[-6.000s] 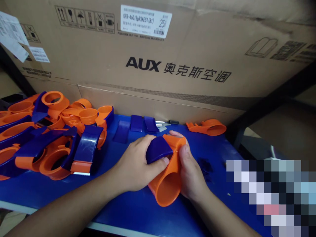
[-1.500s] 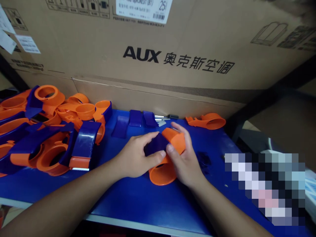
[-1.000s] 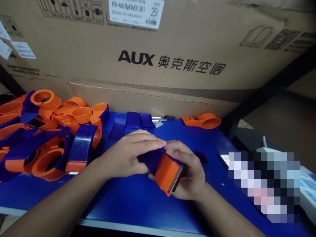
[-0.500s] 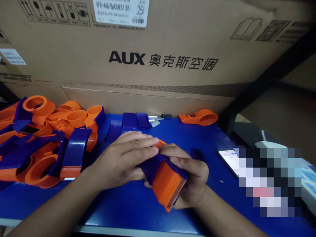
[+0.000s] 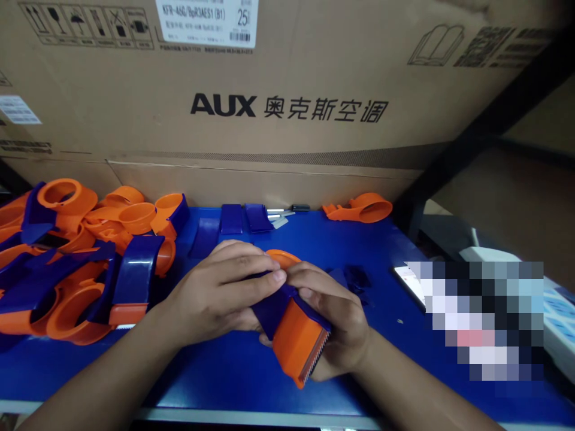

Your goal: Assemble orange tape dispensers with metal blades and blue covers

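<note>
Your left hand (image 5: 218, 293) and right hand (image 5: 338, 311) clamp a seemingly joined dispenser (image 5: 294, 340), while covers (image 5: 231, 219) and a frame (image 5: 353, 212) lie loose near the back edge of the surface (image 5: 202, 377).

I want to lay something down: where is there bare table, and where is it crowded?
Bare: the tabletop between the left forearm and right forearm, nearer than the held dispenser; a strip between right forearm and phone, bar a speck. Crowded: the left, under piled dispensers; the back middle, with blue pieces and thin sticks.

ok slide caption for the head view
Left hand and right hand holding a tape dispenser over a blue table
</note>
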### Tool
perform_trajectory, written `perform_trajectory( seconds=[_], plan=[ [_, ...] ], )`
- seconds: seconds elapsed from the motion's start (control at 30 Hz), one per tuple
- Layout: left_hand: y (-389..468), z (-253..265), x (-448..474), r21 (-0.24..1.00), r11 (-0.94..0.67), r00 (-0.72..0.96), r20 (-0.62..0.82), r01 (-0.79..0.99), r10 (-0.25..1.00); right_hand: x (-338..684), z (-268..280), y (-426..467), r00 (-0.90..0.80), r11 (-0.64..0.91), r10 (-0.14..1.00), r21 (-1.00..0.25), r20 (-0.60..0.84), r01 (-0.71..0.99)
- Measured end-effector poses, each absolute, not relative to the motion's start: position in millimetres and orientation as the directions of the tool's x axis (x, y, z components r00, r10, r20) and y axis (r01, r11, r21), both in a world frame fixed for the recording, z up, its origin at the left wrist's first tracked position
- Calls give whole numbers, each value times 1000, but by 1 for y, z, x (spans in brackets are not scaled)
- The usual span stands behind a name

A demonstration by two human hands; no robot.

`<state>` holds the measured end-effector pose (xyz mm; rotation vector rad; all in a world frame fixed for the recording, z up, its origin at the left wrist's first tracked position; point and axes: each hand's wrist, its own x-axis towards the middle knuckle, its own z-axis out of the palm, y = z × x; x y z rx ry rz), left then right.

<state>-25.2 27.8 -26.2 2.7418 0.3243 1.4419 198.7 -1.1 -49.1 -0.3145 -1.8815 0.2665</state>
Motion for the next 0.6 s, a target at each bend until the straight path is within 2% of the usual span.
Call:
perform_trajectory(
  seconds=[0.33,0.5,0.6],
  plan=[
    [28,-27,-25,135,-981,558,808,140,191,198,-51,-3,-302,952,305,-299,903,67],
    [26,-30,-25,78,-977,555,812,200,179,197,-55,-4,-270,940,342,-327,900,99],
    [24,-33,-27,86,-970,580,789,227,205,197,-58,-5,-289,933,360,-339,887,122]
  ],
)
